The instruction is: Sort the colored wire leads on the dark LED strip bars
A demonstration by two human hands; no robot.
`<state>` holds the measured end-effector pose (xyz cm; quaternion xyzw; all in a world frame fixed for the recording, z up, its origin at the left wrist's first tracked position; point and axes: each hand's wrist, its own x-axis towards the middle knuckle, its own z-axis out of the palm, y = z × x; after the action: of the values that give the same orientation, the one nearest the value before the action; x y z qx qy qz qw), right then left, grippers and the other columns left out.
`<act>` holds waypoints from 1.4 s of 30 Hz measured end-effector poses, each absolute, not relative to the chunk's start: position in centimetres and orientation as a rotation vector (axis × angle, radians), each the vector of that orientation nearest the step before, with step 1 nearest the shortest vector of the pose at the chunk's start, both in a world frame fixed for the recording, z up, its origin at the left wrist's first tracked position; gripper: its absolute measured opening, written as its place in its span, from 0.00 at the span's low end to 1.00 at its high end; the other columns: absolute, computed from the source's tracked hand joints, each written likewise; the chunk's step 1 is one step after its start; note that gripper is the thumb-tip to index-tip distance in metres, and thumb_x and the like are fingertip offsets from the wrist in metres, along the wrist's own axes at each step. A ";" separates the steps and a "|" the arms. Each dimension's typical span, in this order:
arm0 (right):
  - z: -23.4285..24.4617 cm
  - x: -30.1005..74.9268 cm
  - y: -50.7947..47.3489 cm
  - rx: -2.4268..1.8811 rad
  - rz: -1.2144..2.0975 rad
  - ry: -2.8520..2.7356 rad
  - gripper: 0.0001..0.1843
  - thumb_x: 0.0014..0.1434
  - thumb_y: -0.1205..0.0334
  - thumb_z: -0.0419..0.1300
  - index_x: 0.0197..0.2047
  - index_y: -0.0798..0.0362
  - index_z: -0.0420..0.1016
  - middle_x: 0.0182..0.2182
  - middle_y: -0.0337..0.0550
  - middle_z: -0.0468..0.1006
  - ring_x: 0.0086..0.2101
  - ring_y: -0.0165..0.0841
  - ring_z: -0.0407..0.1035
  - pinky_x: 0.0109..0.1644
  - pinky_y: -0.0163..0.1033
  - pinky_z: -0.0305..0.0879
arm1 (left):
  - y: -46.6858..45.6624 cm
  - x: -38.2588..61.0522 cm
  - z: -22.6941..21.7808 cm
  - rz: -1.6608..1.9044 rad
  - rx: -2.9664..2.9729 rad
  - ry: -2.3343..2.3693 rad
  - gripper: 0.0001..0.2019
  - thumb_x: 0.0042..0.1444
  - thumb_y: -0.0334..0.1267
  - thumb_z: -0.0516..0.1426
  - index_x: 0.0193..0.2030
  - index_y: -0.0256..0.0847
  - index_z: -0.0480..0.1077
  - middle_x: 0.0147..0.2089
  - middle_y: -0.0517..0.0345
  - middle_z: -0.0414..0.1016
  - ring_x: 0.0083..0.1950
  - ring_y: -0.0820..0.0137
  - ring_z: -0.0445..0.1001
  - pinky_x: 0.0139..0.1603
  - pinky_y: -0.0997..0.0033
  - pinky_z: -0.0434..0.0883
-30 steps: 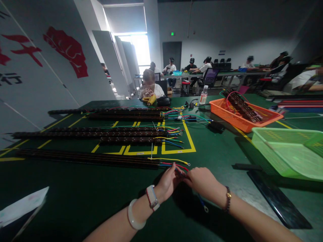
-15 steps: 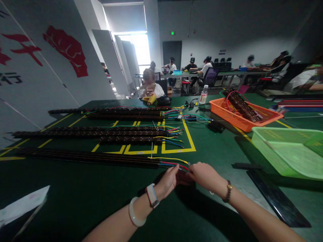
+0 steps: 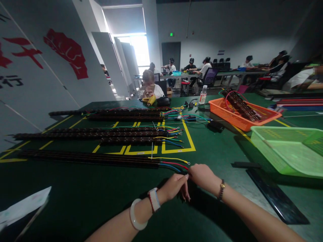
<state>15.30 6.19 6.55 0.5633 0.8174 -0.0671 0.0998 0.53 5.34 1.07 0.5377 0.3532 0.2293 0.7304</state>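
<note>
A long dark strip (image 3: 96,158) lies across the green table mat, with yellow, red and blue wires (image 3: 174,163) leaving its right end. My right hand (image 3: 202,175) is closed at the tips of those wires, pinching them. My left hand (image 3: 175,188) sits just below and left of it, fingers curled with the tips touching the right hand; what it holds I cannot make out. A watch and a pale bangle are on my left wrist, a bead bracelet on my right.
More dark strips (image 3: 101,133) with coloured wires lie further back over yellow floor-tape lines. An orange basket (image 3: 267,117) holding strips and a green basket (image 3: 285,151) stand at the right. A water bottle (image 3: 202,95), a black bar (image 3: 275,198), paper (image 3: 22,208) at the left, and seated people behind.
Both hands shifted slightly right and down along the wire ends. The loose blue wire that hung below my right hand is no longer seen. My left hand dropped lower.
</note>
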 end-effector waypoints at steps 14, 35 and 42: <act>5.5 16.2 7.3 1.687 -0.358 2.386 0.17 0.57 0.54 0.54 0.30 0.56 0.79 0.28 0.53 0.79 0.30 0.38 0.74 0.29 0.34 0.63 | 5.4 0.5 1.4 0.457 1.250 0.759 0.28 0.54 0.61 0.46 0.18 0.37 0.62 0.16 0.57 0.67 0.20 0.72 0.69 0.21 0.75 0.61; -0.2 20.6 13.5 2.198 -1.563 2.798 0.20 0.59 0.50 0.53 0.44 0.56 0.75 0.37 0.45 0.77 0.36 0.33 0.70 0.41 0.38 0.65 | 5.5 0.4 1.2 0.431 1.266 0.780 0.28 0.54 0.62 0.45 0.18 0.37 0.61 0.15 0.59 0.65 0.19 0.72 0.69 0.20 0.76 0.60; 0.0 18.2 12.8 1.744 -1.252 3.054 0.19 0.63 0.52 0.50 0.50 0.52 0.74 0.47 0.47 0.76 0.46 0.37 0.68 0.51 0.42 0.61 | 5.4 0.5 1.2 0.430 1.236 0.790 0.27 0.54 0.61 0.46 0.18 0.38 0.60 0.15 0.58 0.66 0.19 0.73 0.69 0.18 0.77 0.59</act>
<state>18.24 12.76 -0.04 0.4469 0.7825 -0.3208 -0.2916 0.52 5.39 1.17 0.5594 0.3576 0.1949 0.7219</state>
